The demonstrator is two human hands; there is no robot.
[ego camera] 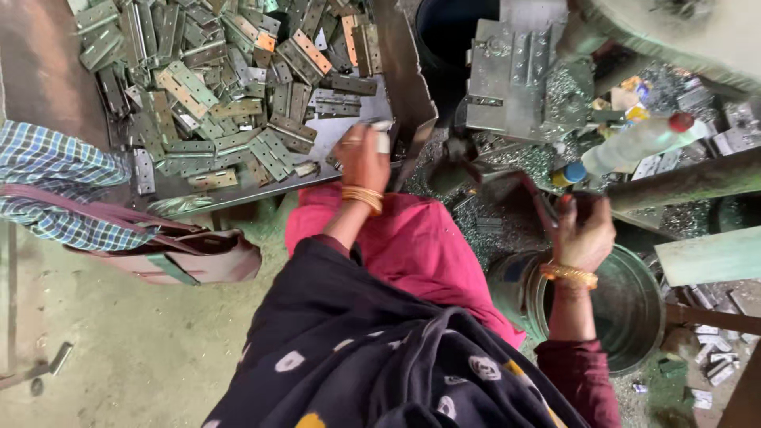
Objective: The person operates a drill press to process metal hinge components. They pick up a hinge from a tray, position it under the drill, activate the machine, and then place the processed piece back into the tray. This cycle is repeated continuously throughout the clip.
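Note:
My left hand (pixel 361 154), with gold bangles at the wrist, reaches into the near edge of a metal tray (pixel 333 135) piled with several flat metal hinges (pixel 230 87); its fingers close on a small pale piece, hard to make out. My right hand (pixel 585 230), also bangled, grips the dark lever handle (pixel 547 202) of a press machine (pixel 511 79). A pink garment and dark dotted shawl cover my lap below.
A round metal bucket (pixel 634 309) stands under my right hand. A plastic bottle (pixel 642 141) with a red cap lies on the machine amid metal shavings. A bag (pixel 182 254) and checked cloth (pixel 55 186) lie at the left. Concrete floor below.

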